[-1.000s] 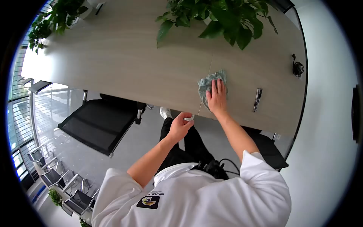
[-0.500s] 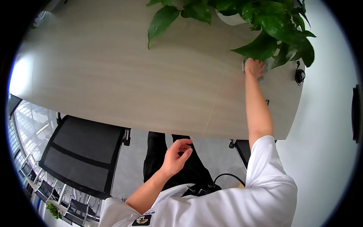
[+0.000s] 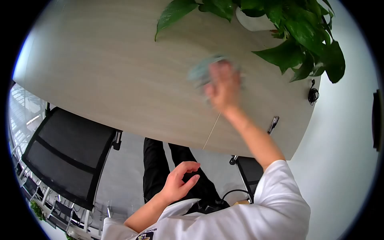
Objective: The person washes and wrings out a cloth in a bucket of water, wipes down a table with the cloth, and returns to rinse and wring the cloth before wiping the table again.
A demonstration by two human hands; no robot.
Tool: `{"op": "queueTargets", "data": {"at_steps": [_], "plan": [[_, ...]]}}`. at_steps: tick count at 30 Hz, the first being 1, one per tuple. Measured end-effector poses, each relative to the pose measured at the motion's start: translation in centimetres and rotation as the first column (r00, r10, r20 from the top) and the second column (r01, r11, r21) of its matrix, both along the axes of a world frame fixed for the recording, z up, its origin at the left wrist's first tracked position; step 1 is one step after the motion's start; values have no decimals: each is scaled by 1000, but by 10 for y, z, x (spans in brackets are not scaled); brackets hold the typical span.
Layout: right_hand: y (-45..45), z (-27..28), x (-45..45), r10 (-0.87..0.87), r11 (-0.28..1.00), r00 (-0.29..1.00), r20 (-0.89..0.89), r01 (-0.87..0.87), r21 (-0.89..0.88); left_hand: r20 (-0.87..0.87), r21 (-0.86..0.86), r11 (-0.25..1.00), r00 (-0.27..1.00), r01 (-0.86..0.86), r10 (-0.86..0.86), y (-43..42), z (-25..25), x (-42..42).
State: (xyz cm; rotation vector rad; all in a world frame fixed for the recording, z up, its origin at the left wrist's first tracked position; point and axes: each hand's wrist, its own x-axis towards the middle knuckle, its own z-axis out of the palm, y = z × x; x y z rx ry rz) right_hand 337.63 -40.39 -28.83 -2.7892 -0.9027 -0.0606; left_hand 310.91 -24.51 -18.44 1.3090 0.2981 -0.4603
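On cloth [image 3: 200, 73], right hand [image 3: 223, 87] (blurred) reaches forward.

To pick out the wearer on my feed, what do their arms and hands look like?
The left hand and right hand are ungloved, with bare forearms and no watch or cable visible on either wrist. Loose, short white sleeves end near the elbows. Blur hides the right hand's finer details.

Soft, fairly bright light comes from the left, leaving a pale glare along the left end of the table [image 3: 120, 80]. The right hand [image 3: 224, 86] and the cloth [image 3: 202, 72] are smeared by motion blur. The wide lens bends the table's edges, and black fills the corners.
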Motion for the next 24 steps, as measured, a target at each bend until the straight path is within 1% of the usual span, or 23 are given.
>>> {"op": "queueTargets", "data": {"at_steps": [1,2,3,5,6,7,9,10,11,12,13,15,16,18,19,21,22,24], "plan": [[-35,-7,29,-117,993,993,3,117,6,4,-11,1000,1000,-8,8,-2,-3,-2],[-61,-14,55,-266,964,955,132,266,19,-7,-13,999,999,-31,31,-4,-5,-2],[-95,-23,82,-443,878,894,75,449,-167,-5,-20,999,999,-44,44,-5,-6,-2],[-116,-18,135,-579,799,814,50,579,-161,-38,-59,997,998,-56,54,-6,-10,-4],[-138,-33,176,-396,766,885,243,465,-445,-37,-62,997,998,-43,41,-6,-11,-5],[-159,-51,215,-158,612,922,353,372,-698,-42,-60,997,998,-50,48,-5,-11,-4],[-159,-65,284,-87,679,904,419,361,-639,-68,-42,998,997,-47,44,-5,-16,-10],[-138,-59,286,-87,691,903,420,358,-628,-67,-27,999,997,-46,44,-3,-18,-10],[-119,-52,286,-351,837,880,322,448,-314,-49,0,998,997,-58,58,-2,-20,-13],[-106,-47,281,-551,833,825,126,553,23,-47,17,998,997,-60,61,0,-23,-13],[-116,-56,275,-555,831,823,120,556,21,-50,27,998,997,-57,58,4,-22,-16],[-133,-69,268,-317,943,946,72,306,132,-76,11,998,995,-68,69,12,-18,-13],[-128,-70,242,-295,955,948,122,296,6,-111,-14,997,991,-72,70,14,-15,-13],[-83,-64,174,-347,931,921,179,361,-50,-107,-36,997,992,-70,66,19,-13,-11],[-51,-62,149,-426,903,887,180,428,26,-110,-41,997,992,-61,56,22,-13,-9],[-3,-62,133,-336,923,906,256,371,-99,-93,-56,997,995,-52,46,28,-10,-3],[21,-54,135,-336,924,905,261,370,-94,-84,-62,997,995,-50,45,32,-9,-1],[74,-29,157,-268,963,957,115,266,35,-47,-53,996,997,-67,64,38,-9,2]]}}
